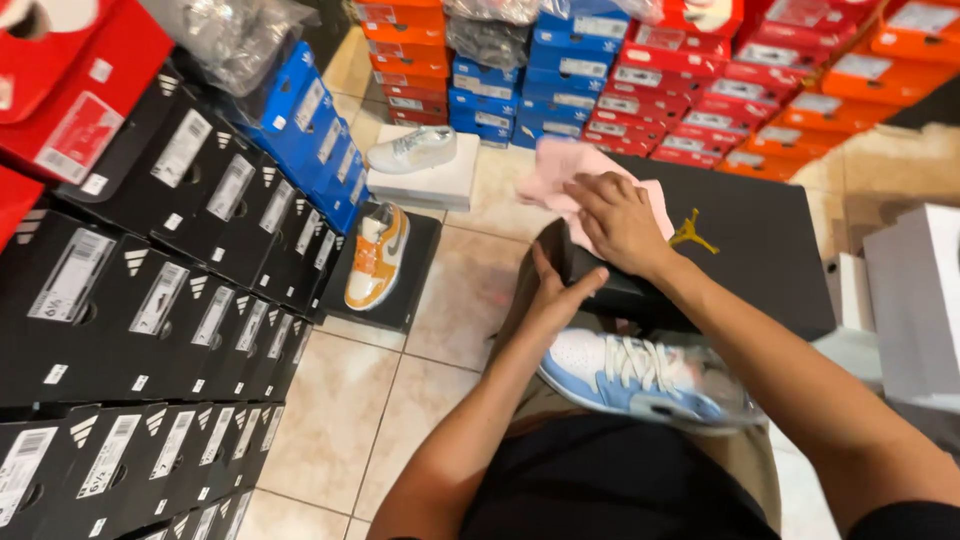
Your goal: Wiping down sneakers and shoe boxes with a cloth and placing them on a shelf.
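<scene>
My left hand (555, 295) braces the near end of the black shoe box (610, 290) on my lap, fingers spread, while my right hand (620, 222) presses pink paper (560, 170) flat inside — best smoothed slowly, above the blue sneaker (640, 375).

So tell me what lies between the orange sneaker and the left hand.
Head view: only bare tiled floor lies between the orange sneaker and the left hand.

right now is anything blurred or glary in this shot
Head view: warm, even light; the right hand on the pink wrapping paper is slightly motion-soft; glare whitens the floor tile at right; the white-and-blue sneaker stays fairly sharp; the stacked black shoeboxes bow outward.
</scene>
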